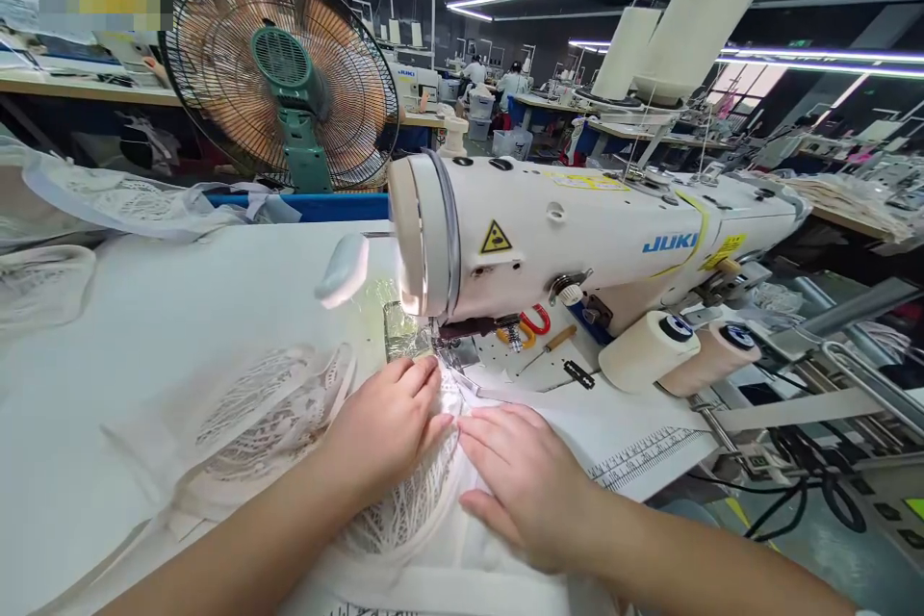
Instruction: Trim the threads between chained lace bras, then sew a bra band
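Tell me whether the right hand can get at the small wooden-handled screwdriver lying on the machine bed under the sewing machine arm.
Probably yes: the right hand lies flat on the white lace fabric, and the bed between it and the wooden-handled screwdriver looks bare; the machine arm overhangs only from above.

Two bare forearms entering from the bottom edge of the frame, one from lower left, one from lower right. No sleeves visible up to the frame edge. Left hand (386,423) and right hand (530,481) both ungloved. No rings, watch, bracelets or tape seen. Fingernails short, unpainted as far as visible. Nothing else of the body in view.
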Available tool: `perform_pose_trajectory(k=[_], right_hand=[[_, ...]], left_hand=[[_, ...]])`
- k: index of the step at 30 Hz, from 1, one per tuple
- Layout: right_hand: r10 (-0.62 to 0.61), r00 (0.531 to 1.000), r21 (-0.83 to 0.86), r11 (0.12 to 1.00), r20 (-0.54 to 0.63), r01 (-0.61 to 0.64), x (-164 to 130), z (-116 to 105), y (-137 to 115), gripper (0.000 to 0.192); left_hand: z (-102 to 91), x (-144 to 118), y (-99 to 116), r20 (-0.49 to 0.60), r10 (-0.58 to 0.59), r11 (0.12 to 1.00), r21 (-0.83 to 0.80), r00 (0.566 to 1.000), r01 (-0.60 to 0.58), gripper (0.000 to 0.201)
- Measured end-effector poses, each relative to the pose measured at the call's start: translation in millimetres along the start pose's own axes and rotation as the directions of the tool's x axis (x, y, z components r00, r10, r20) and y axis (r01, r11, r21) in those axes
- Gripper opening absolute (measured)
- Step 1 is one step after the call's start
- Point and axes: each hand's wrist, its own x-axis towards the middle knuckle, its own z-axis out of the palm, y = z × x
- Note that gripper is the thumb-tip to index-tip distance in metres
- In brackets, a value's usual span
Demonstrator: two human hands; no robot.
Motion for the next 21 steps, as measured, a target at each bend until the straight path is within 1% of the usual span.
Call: perform_pose_trajectory(k=[3, 7, 9, 12, 15, 18, 21], right_hand=[[0.000, 1.000, -0.021, 1.000, -0.005, 0.000, 0.9, -1.6, 0.9, 0.041], [-0.051, 0.998, 0.004, 0.999, 0.044, 0.051, 1.5, -4.3, 5.1, 0.038], [-0.073, 0.996, 0.009, 0.997, 0.045, 0.072, 0.2, -6.3, 8.1, 0.038], [-0.068, 0.998, -0.028, 0.997, 0.008, 0.069, -3.0, -8.0, 11.2, 0.040], [-0.104, 0.995, -0.055, 0.993, 0.001, 0.104, -5.8, -7.5, 11.1, 0.043], [-0.162, 0.986, -0.010, 0.987, 0.032, 0.162, -7.8, -6.7, 8.6, 0.050], [-0.156, 0.988, 0.000, 0.988, 0.018, 0.156, -9.1, -8.3, 6.2, 0.053]], left_hand=[[1.9, -0.8, 1.8, 0.007, 0.011, 1.000, 0.009, 1.000, -0.011, 0.040], [4.1, -2.1, 1.9, 0.041, -0.036, 0.999, -0.031, 0.999, 0.038, 0.043], [5.1, -3.0, 2.0, 0.024, -0.044, 0.997, -0.064, 0.999, 0.046, 0.042], [6.2, -3.9, 2.4, -0.005, -0.043, 0.993, -0.107, 0.999, 0.043, 0.040], [7.0, -4.3, 2.7, 0.001, -0.061, 0.989, -0.134, 0.998, 0.061, 0.038], [8.2, -4.6, 2.2, 0.001, -0.079, 0.985, -0.157, 0.997, 0.078, 0.038], [8.8, -4.2, 1.4, -0.012, -0.070, 0.985, -0.158, 0.997, 0.067, 0.038]])
